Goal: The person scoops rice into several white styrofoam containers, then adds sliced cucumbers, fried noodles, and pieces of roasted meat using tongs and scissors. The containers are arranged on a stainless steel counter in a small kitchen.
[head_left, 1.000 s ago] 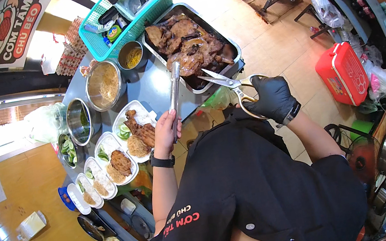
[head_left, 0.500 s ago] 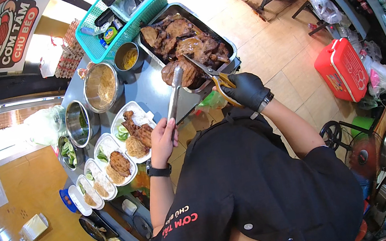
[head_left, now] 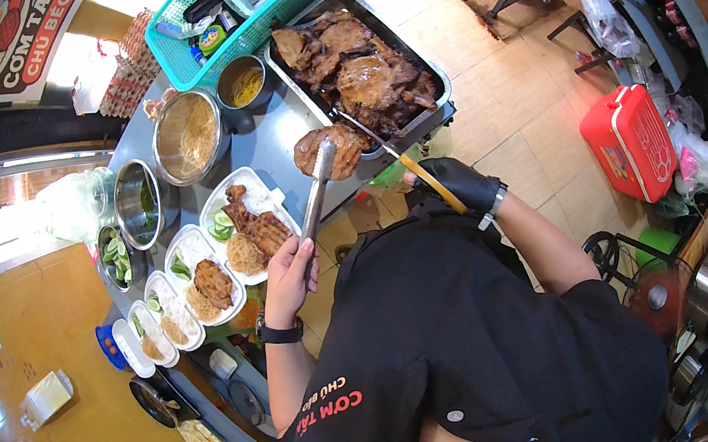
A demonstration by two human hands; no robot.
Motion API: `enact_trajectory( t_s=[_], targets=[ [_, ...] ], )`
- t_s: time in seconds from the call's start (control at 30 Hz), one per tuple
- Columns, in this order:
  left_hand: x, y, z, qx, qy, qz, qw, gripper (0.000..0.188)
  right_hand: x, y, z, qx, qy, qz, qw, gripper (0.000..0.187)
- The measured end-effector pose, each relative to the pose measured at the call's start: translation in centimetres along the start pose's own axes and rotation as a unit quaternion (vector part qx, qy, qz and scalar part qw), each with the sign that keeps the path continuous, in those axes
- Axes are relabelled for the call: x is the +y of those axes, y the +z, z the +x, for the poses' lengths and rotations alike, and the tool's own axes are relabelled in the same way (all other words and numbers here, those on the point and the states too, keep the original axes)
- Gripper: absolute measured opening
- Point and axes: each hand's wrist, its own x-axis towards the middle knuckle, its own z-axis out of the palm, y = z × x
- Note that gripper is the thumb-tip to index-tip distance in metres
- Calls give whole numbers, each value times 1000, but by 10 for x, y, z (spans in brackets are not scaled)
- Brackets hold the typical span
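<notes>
My bare left hand [head_left: 290, 272] is closed around metal tongs [head_left: 317, 197]. Their tips hold a piece of grilled meat [head_left: 345, 151] just off the near left edge of a metal tray [head_left: 444, 105]. In my right hand [head_left: 456, 185], which wears a black glove, are scissors [head_left: 426, 176] with yellow handles. The blades point up and left past the meat's right side, over the tray's near rim; I cannot tell whether they touch the meat. Browned grilled meat [head_left: 365, 77] is piled in the tray.
White foam boxes [head_left: 279, 197] with rice, meat and cucumber line the table's near left edge. Behind them stand metal bowls [head_left: 220, 154], a small pot of yellow shreds [head_left: 244, 84] and a teal basket [head_left: 285, 4]. A red cooler [head_left: 627, 145] sits on the floor at right.
The tongs have carried the meat slightly left and away from the pile. The scissors have turned edge-on, and their spread handles now appear as one line.
</notes>
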Motion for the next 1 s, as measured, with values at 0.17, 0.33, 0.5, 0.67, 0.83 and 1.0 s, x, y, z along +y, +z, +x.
enact_trajectory(
  t_s=[0.17, 0.33, 0.5, 0.67, 0.83, 1.0],
  targets=[
    [1, -15, -4, -15, -9, -5, 1000, 28, 12, -5, -10, -87, 10, -12, 996, 76],
    [12, -21, -2, -26, -19, -3, 999, 28, 25, 0, -2, -86, -9, -72, 994, 79],
    [18, -21, -3, -40, -31, 25, 998, 28, 6, 0, -3, -20, -35, -174, 984, 87],
    [24, -24, -7, -37, -34, 22, 998, 28, -4, -11, -19, 71, -55, -276, 957, 88],
    [25, -30, -9, -60, -42, 15, 997, 28, 0, -10, -21, 108, -75, -337, 932, 82],
    [31, -29, -11, -63, -46, 24, 997, 28, 7, -1, -14, 104, -126, -243, 956, 67]
  ],
)
